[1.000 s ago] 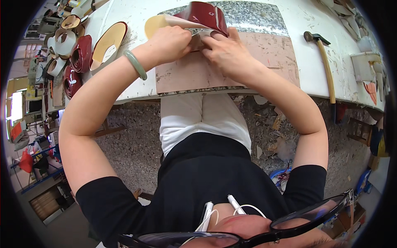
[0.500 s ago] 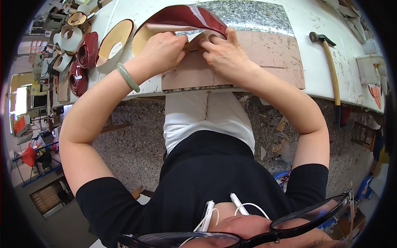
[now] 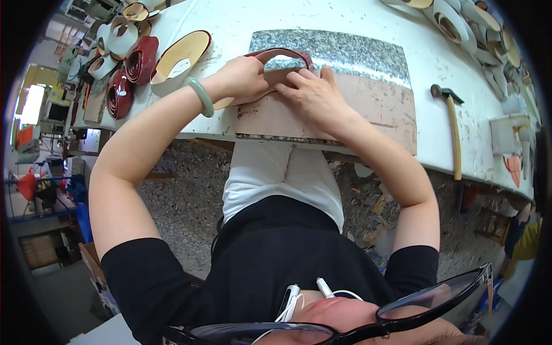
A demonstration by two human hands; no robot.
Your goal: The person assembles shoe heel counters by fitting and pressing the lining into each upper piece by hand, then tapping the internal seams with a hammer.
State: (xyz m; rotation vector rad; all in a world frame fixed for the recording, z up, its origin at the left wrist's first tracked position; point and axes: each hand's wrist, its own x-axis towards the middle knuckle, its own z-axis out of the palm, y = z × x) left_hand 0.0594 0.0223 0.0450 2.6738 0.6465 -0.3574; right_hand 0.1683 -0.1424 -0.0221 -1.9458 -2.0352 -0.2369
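Glasses [image 3: 402, 313]: dark frame, at the lower edge, nearest the camera.
Earphone cable [image 3: 299, 299]: white, lying on a black top.
Left arm: bare, bent at the elbow, reaching up to the table; pale green bangle [image 3: 201, 96] on the wrist.
Left hand [image 3: 244, 77]: fingers curled, gripping the left end of the dark red leather piece [image 3: 280, 56].
Right arm: bare, bent, forearm crossing the slab's front edge.
Right hand [image 3: 313, 95]: fingers spread flat, pressing down on the leather piece and slab beside the left hand.
Dark red leather piece: curved strip, glossy, arched on the slab under both hands.
Stone slab [image 3: 356, 86]: flat, rectangular; speckled grey far band, worn pinkish near part, overhanging the table edge.
Table [image 3: 230, 34]: white, smudged top.
Hammer [image 3: 453, 132]: metal head, long yellowish wooden handle, lying well right of the slab.
Left cluster [image 3: 138, 57]: curved shoe pieces, red and cream, stacked loosely.
Far right row [image 3: 460, 23]: pale curved shoe pieces, overlapping.
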